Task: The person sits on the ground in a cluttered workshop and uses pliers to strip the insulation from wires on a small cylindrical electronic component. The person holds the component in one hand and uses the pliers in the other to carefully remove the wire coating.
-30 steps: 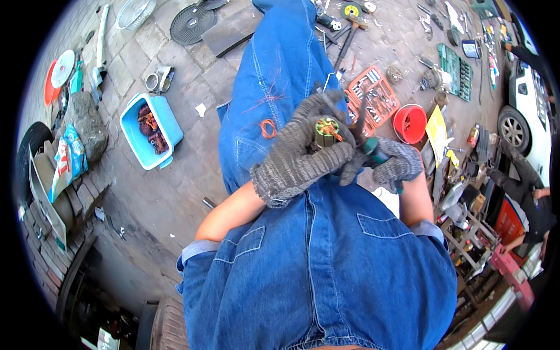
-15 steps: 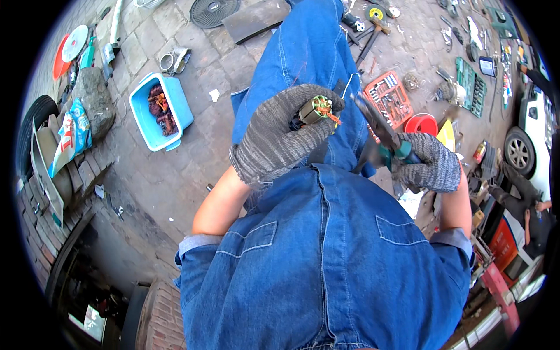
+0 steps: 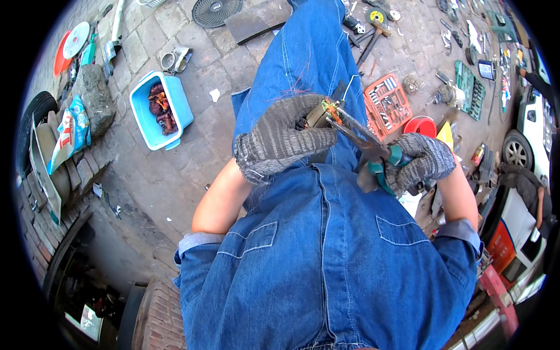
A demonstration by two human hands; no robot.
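Small cylindrical core (image 3: pixel 318 115), one, metal-looking, orange and green strands (image 3: pixel 332 110) crowding its exposed end; held off the ground, right of the light-blue tub (image 3: pixel 184 112). Left hand (image 3: pixel 283 135), grey knitted glove, right of the tub: grip closed round the core's body, thumb on the near side, strand end left free. Right hand (image 3: pixel 424 160), matching glove, farther right of the tub: grip curled on the green handles of a pair of cutters (image 3: pixel 373 150), whose jaws stand parted with their tips at the strands; whether they touch cannot be told. Handling, by judgement: body rigid, compact, fairly heavy for its size, likely smooth enough to turn in a loose hold, the knit giving some purchase; strands thin, bendable, apt to fray or prick. Best hold: round the core's body, well back from the strand end, fingers clear of the blades; the cutters, stiff and probably nose-heavy, by the handles behind the pivot. Also listed: dark reddish pieces (image 3: pixel 162 105), inside the tub; orange tool case (image 3: pixel 387 105), well right of the tub; red bucket (image 3: pixel 421 125), farther right of the tub.
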